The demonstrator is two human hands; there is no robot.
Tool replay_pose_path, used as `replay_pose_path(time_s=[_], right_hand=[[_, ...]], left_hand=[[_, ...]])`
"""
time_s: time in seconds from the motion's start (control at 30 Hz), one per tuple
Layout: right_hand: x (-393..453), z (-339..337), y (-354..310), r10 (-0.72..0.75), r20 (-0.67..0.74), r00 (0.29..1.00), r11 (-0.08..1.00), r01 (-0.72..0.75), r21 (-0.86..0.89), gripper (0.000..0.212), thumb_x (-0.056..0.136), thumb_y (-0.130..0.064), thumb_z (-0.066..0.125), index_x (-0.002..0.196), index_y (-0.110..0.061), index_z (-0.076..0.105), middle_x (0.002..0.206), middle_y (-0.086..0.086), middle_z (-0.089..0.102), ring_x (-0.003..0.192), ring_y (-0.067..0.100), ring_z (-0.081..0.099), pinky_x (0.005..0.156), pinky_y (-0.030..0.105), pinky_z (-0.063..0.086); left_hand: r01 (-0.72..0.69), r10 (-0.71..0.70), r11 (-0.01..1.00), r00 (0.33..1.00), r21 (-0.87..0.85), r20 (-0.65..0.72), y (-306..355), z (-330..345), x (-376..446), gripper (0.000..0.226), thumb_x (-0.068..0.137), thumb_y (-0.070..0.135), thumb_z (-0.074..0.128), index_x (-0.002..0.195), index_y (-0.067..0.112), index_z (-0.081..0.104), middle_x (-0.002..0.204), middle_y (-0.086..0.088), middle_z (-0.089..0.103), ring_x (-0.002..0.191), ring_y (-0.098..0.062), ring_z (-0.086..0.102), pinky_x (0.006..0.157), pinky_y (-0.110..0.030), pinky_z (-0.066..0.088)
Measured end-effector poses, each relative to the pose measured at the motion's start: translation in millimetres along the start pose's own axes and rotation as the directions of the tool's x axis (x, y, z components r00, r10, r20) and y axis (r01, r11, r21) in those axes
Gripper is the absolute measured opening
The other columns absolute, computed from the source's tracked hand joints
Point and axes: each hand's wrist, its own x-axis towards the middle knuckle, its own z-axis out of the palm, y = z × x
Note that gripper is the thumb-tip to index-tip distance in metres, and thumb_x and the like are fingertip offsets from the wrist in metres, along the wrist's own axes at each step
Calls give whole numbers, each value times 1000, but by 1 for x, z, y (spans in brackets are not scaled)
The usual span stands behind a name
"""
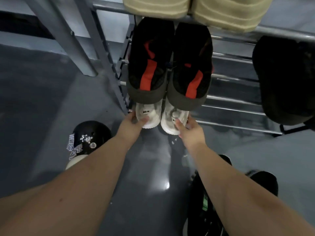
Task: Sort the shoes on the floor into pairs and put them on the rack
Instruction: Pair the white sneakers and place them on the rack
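Two bare forearms reach toward the rack (235, 101). Nearest, a dark shoe with green tag (204, 210) lies on the floor well short of the rack; a black clog with charms (90, 133) sits left of its front edge. Left hand (131, 122) pinches the heel of the left white sneaker (150, 114), right hand (189, 128) pinches the right white sneaker (172, 120), both at the rack's lowest rails. One tier up, black-and-red shoes (170, 65) sit paired; above them beige shoes (196, 9). Black shoe (286, 79) at rack's right.
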Motion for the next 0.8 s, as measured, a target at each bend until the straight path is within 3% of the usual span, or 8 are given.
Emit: replay_pose_path(time_s=[0.07, 0.13, 0.2, 0.3, 0.43, 0.5, 0.7, 0.8], right_hand=[[-5, -1, 6, -73, 28, 997, 990, 76, -120, 61, 83, -42, 68, 138, -32, 43, 115, -14, 51, 111, 12, 51, 93, 30, 45], [-5, -2, 10, -156, 51, 986, 941, 165, -295, 77, 77, -35, 75, 143, -29, 35, 110, -15, 36, 122, 15, 42, 103, 35, 41], [0, -1, 12, -201, 45, 979, 912, 203, -357, 77, 74, -27, 78, 140, -25, 38, 110, -10, 37, 122, 19, 44, 103, 34, 42], [11, 2, 13, -231, -24, 973, 911, 208, -357, 58, 75, -25, 78, 128, -20, 52, 114, 1, 55, 107, 19, 55, 89, 28, 45], [21, 7, 5, -244, -98, 965, 930, 205, -305, 42, 77, -20, 76, 115, -15, 59, 109, 3, 65, 92, 15, 57, 78, 23, 41], [22, 11, 4, -236, -107, 966, 935, 195, -297, 40, 78, -19, 75, 114, -15, 59, 109, 2, 66, 94, 17, 59, 77, 21, 38], [18, 3, 1, -215, -27, 976, 908, 189, -375, 52, 81, -25, 72, 129, -21, 51, 123, 0, 61, 114, 20, 56, 84, 24, 40], [6, -11, 0, -217, 74, 973, 833, 224, -505, 78, 82, -31, 71, 147, -24, 28, 143, 2, 46, 131, 24, 43, 100, 33, 39]], left_hand=[[-72, 75, 975, 997, 212, -5, -12, 4, 0, 71, 75, 50, 71, 137, 31, 43, 133, 1, 50, 123, -19, 48, 103, -33, 40], [-74, 112, 925, 990, 373, -81, -16, 8, 0, 74, 76, 43, 72, 141, 30, 38, 137, -6, 42, 127, -25, 41, 106, -37, 36], [-100, 172, 886, 977, 453, -122, -17, 10, 2, 71, 80, 36, 70, 141, 24, 37, 135, -9, 45, 126, -27, 42, 105, -39, 36], [-163, 251, 882, 956, 443, -149, -12, 9, 4, 70, 79, 31, 72, 140, 17, 38, 131, -5, 55, 123, -25, 48, 102, -37, 40], [-117, 217, 887, 960, 447, -179, -7, 8, 11, 68, 81, 30, 71, 139, 17, 37, 131, -6, 56, 124, -27, 48, 99, -36, 39], [-110, 210, 879, 962, 464, -171, -6, 7, 15, 67, 82, 30, 70, 138, 17, 36, 131, -7, 57, 123, -28, 49, 98, -37, 40], [-125, 223, 861, 964, 494, -144, -9, 7, 10, 76, 82, 35, 68, 145, 21, 28, 134, -7, 54, 125, -29, 47, 102, -41, 41], [-85, 181, 802, 978, 591, -106, -13, 10, -7, 92, 83, 43, 65, 151, 16, 8, 148, -10, 36, 137, -29, 31, 111, -41, 30]])
